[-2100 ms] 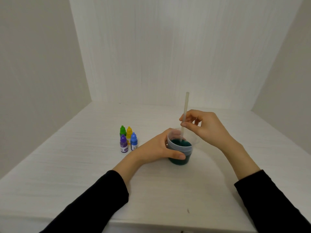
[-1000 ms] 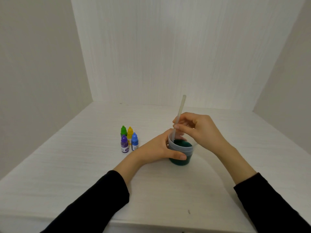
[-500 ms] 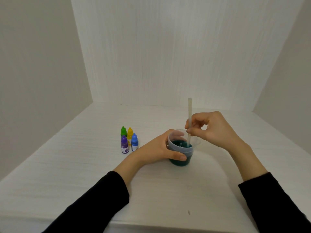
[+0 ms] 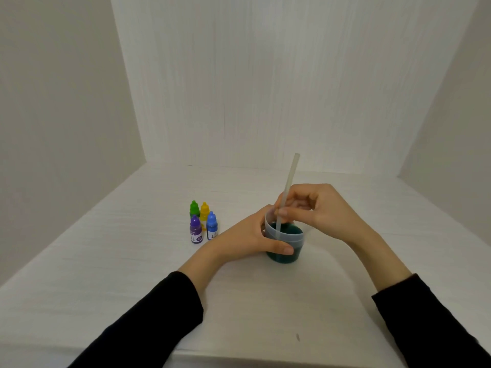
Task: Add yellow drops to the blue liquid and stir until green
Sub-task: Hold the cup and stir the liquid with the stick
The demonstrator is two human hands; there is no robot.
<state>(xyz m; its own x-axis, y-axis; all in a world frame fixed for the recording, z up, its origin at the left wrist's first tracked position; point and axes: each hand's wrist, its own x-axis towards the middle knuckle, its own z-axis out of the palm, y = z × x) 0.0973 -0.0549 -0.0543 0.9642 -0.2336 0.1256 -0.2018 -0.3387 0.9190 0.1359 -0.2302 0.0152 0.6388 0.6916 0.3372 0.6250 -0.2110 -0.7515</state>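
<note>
Cup (image 4: 285,241) sits on the white counter (image 4: 132,274), mid-frame, clear plastic, liquid (image 4: 289,231) inside reads dark teal-green. Only one view, head camera.

Left hand (image 4: 247,237) wraps the cup wall, thumb across the front, fingers round the far side: firm hold, cup upright. Right hand (image 4: 316,208) pinches the stir stick (image 4: 288,187) between thumb and fingers above the rim; stick leans slightly right at the top, lower end in the liquid at the left side of the cup.

Step in hand looks like stirring. To do it well: keep the left grip low and steady so the cup can't tip, sweep the stick around the wall, not just the centre, keep strokes gentle to avoid slopping over the rim. Colour looks close to green; judge it once the swirl settles.

Four small dropper bottles cluster left of the cup, near but apart: green (image 4: 194,208), yellow (image 4: 204,211), purple (image 4: 195,229), blue (image 4: 211,226), all capped and upright.

Counter is pale with fine grain, and plain white walls close it in on three sides.
</note>
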